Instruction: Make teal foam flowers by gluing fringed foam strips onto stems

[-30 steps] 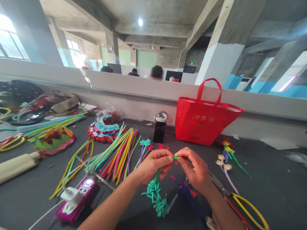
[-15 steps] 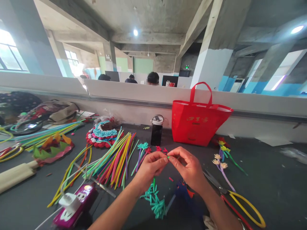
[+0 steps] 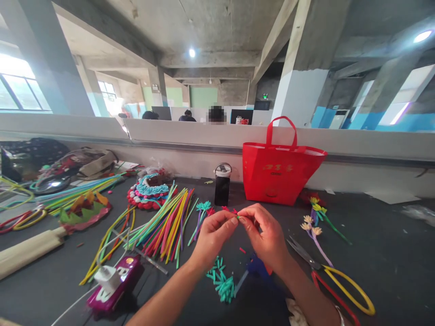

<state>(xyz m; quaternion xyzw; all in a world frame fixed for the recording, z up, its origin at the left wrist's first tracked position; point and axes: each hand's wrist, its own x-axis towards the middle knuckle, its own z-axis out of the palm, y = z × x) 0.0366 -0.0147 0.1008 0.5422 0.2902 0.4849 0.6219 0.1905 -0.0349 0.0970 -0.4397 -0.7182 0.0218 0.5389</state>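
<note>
My left hand [image 3: 212, 235] and my right hand [image 3: 263, 233] meet above the dark table [image 3: 374, 253], fingertips pinched together on a small green pipe-cleaner piece [image 3: 238, 217]. Most of that piece is hidden by my fingers. Below my hands lies a heap of teal cut pieces [image 3: 222, 283]. A fan of coloured pipe cleaners [image 3: 166, 222] spreads out to the left of my left hand. Scissors with yellow and red handles [image 3: 335, 283] lie to the right of my right wrist.
A red tote bag [image 3: 280, 170] and a black bottle [image 3: 222, 185] stand at the back by the partition. Finished small flowers [image 3: 317, 222] lie right; a purple power strip [image 3: 113, 280], a round flower piece [image 3: 149, 192] and felt leaves [image 3: 83, 208] lie left. People sit beyond the partition.
The view has tilted and shifted slightly. My hands stay pinched together on the green piece, drifting a little up and left in the picture; my fingers have shifted on it.
</note>
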